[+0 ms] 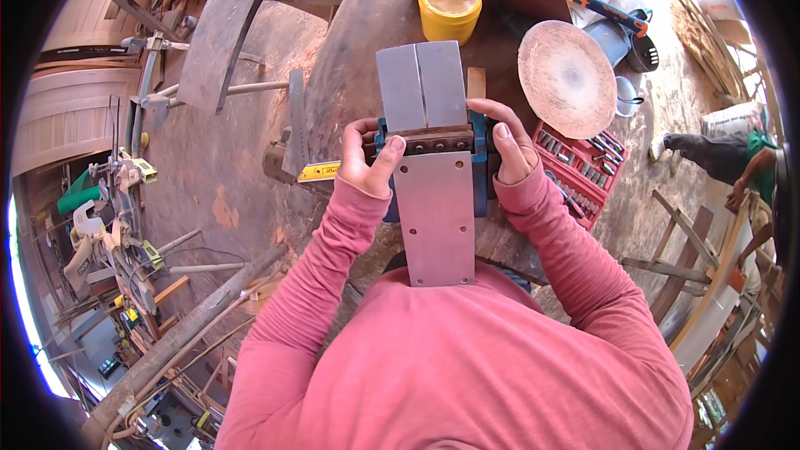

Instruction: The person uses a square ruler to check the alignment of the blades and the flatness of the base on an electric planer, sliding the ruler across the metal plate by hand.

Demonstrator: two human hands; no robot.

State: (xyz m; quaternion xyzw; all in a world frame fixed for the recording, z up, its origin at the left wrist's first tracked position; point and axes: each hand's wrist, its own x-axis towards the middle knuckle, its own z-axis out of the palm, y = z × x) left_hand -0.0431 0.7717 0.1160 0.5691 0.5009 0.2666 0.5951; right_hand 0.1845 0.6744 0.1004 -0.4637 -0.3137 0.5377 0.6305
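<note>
An electric hand planer lies upside down in front of me, close against my shirt. Its flat metal sole faces up, with screw holes in the near plate and a groove along the far plate. Between the plates, a row of bolts shows on the cutter block. My left hand is closed on the blue body's left side, thumb near the cutter block. On the right side, my right hand grips the body too, its index finger reaching toward the far plate. The planer's underside and some fingertips are hidden.
Beyond the planer stands a yellow tub with a wooden stick across it. To its right are a round sanding disc and a red socket set case. Clamps hang far left. Another person is at the right.
</note>
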